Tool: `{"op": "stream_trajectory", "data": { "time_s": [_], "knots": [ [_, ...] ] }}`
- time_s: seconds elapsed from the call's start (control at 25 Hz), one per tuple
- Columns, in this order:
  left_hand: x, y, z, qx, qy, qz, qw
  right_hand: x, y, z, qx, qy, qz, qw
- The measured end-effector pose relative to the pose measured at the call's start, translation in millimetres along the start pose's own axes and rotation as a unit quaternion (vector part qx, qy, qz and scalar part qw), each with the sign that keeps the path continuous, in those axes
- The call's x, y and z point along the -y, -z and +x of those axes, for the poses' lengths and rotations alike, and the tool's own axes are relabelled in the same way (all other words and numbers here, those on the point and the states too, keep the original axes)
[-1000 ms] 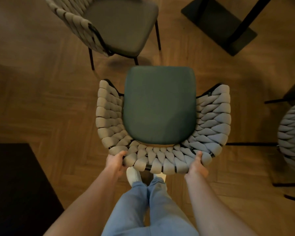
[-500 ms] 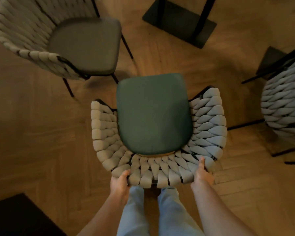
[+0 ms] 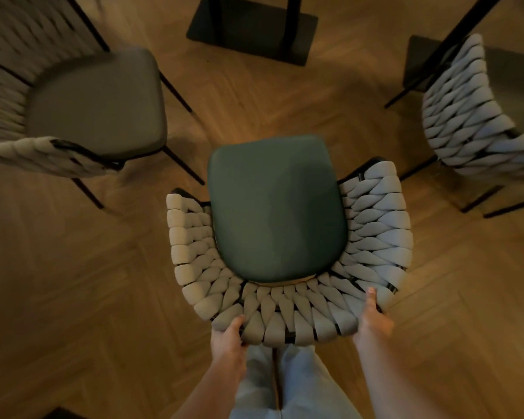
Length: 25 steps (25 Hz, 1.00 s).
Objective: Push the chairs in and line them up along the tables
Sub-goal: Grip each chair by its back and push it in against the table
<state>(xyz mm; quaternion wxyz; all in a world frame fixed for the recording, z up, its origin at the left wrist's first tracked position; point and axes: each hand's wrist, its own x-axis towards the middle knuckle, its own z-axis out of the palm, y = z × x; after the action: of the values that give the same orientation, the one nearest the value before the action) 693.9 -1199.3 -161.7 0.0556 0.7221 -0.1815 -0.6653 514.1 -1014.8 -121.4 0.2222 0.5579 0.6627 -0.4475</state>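
Both my hands grip the woven backrest of the green-seated chair [image 3: 276,207]: my left hand [image 3: 227,337] curls round the lower-left curve of the backrest, thumb on top of the webbing, and my right hand [image 3: 372,316] clasps the lower-right curve, thumb lying up along the strands. My fingers pass behind the rim and are hidden on both sides.

Green-seated chair: centre of the herringbone wood floor [image 3: 58,282], seat facing away from me, its backrest just in front of my pale-trousered legs [image 3: 285,385].

Grey-seated chair [image 3: 97,101]: toward the far-left corner of the floor, turned at an angle, one black leg reaching near the front-left corner of the green seat; whether they touch I cannot tell.

Third woven chair [image 3: 466,116]: near the right edge of the floor, its backrest turned toward the middle chair, apart from it.

Table base [image 3: 251,28]: a dark flat plate on the floor at the far edge, beyond the green seat, with dark posts rising from it. A thin black rod [image 3: 454,46] slants across the far-right corner.
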Motion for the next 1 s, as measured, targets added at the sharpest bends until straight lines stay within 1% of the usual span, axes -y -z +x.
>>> {"op": "stream_trajectory", "data": {
  "time_s": [0.2,0.4,0.68,0.84,1.0],
  "knots": [
    [-15.5,-2.7,1.5,0.024,-0.025,0.055,0.998,-8.9,11.3,-4.6,-0.001,-0.025,0.045,0.999],
    [-38.6,-11.8,9.6,0.043,-0.059,0.100,0.992,-13.9,6.2,-7.3,0.004,-0.041,0.050,0.998],
    [-65.5,-30.1,15.9,0.072,-0.077,0.144,0.984,-14.3,1.3,-11.0,0.017,-0.068,0.080,0.994],
    [-85.7,-46.7,22.9,0.087,-0.087,0.168,0.978,-7.9,-5.9,-7.5,0.056,-0.080,0.120,0.988],
    [-110.9,-65.6,32.0,0.119,-0.086,0.187,0.971,-0.7,-14.8,0.9,0.093,-0.087,0.134,0.983]
  ]
}}
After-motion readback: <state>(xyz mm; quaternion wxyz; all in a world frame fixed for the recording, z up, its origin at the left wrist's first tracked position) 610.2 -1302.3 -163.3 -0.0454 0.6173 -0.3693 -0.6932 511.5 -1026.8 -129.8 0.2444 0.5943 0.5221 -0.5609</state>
